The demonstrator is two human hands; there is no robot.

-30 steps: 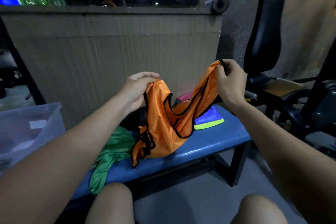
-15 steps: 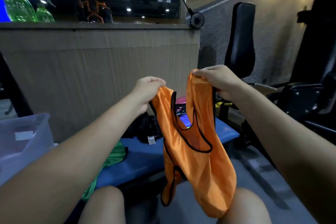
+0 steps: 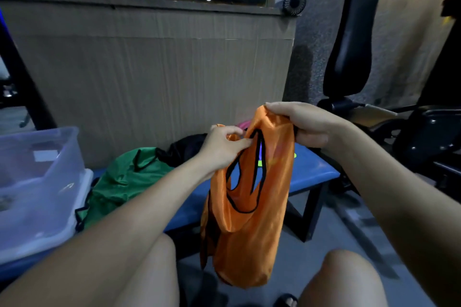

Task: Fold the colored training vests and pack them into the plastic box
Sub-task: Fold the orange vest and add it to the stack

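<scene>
An orange vest [image 3: 252,227] with black trim hangs in front of my knees, off the blue bench [image 3: 309,174]. My right hand [image 3: 304,124] grips its upper strap at the top. My left hand [image 3: 224,142] pinches the other strap just to the left, close to the right hand. A green vest [image 3: 124,179] lies crumpled on the bench at the left, a black one [image 3: 184,148] behind it, and a bit of pink one [image 3: 243,123] shows behind my hands. The clear plastic box [image 3: 37,182] stands at the far left of the bench.
A low wood-panelled wall [image 3: 149,70] runs right behind the bench. Black gym seating [image 3: 349,40] stands to the right. Grey floor lies beyond the bench's right leg. My bare knees are at the bottom edge.
My hands have drawn closer together, bringing the two straps of the orange vest near each other. The view has swung left, so the box and green vest show more.
</scene>
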